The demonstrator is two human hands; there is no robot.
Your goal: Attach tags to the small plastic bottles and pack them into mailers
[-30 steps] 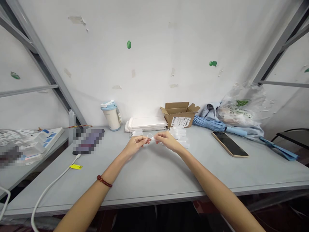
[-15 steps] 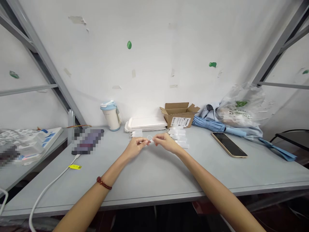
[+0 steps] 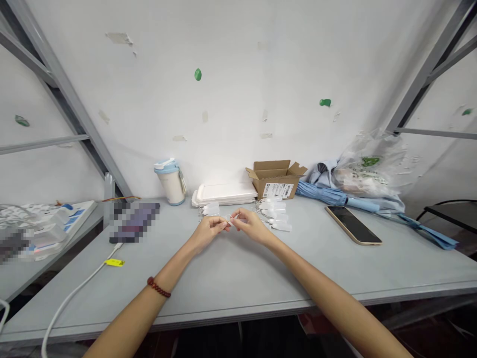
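Free passage over the front of the desk [image 3: 238,283], white pieces [image 3: 278,217] (two clusters) and carton [image 3: 278,190] beyond

1. the left hand [image 3: 207,232] and right hand [image 3: 250,226] together pinch a thin white loop [image 3: 228,218].
2. small white pieces [image 3: 278,217] with cords lie before an open cardboard box [image 3: 275,191].
3. a blue-lidded tumbler [image 3: 172,188] stands left of stacked white trays [image 3: 226,192].

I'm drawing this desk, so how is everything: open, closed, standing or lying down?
Left hand: pinching a thin white piece
Right hand: pinching that piece too
Cardboard box: open, flaps up
Cup: standing, lid on
Flat white pieces: stacked
Small white tags: lying down
Phone on the right: lying flat, screen dark
Blue umbrella: folded, lying down
Plastic bag: crumpled
Bracelet: worn
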